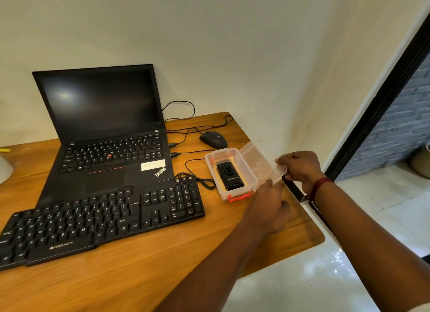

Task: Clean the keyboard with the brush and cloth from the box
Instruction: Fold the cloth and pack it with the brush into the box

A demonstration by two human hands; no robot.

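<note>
Tabletop (130, 274): smooth wood, satin finish. Box (232, 193): clear plastic, orange plastic latch (239, 197). Keyboard (97, 221): matt black plastic. Floor (325, 276), lower right: glossy tile.

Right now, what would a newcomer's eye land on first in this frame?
Both hands are at the clear box near the right edge of the table: the right hand pinches its open lid, and the left hand touches its near corner. Inside lies a black brush on a yellowish cloth. To the left, a black keyboard sits in front of an open laptop with a dark screen.
</note>
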